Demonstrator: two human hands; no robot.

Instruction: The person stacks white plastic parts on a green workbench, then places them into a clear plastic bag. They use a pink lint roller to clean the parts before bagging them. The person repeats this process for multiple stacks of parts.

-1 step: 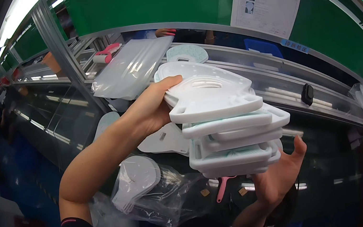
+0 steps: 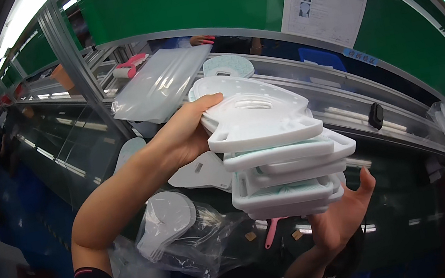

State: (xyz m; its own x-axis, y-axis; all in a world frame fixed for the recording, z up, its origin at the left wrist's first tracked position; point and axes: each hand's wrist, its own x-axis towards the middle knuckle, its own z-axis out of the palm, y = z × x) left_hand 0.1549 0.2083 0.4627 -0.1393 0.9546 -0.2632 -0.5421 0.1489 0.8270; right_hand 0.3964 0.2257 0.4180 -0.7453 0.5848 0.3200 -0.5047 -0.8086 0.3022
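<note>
A stack of several white plastic pieces [image 2: 269, 131], slotted and with pale green showing between some layers, is held up above the bench. My left hand [image 2: 196, 123] grips its upper left edge, thumb on top; the other fingers are mostly hidden behind it. Under the lower right corner, my right hand [image 2: 341, 219] touches the bottom pieces and supports them. One digit of it sticks up, apart from the stack, and the rest are partly covered. Below the left forearm lie similar white pieces in a clear bag [image 2: 168, 220]. Beyond them rests a loose white slotted piece [image 2: 200, 173].
Clear plastic bags [image 2: 162, 84] and a pale patterned piece [image 2: 227, 66] lie on the rail shelf behind, near a pink-and-white roller [image 2: 129, 67]. A pink handle [image 2: 273, 232] lies on the dark bench [image 2: 412, 201]. Another person's hand [image 2: 202, 40] shows beyond the shelf.
</note>
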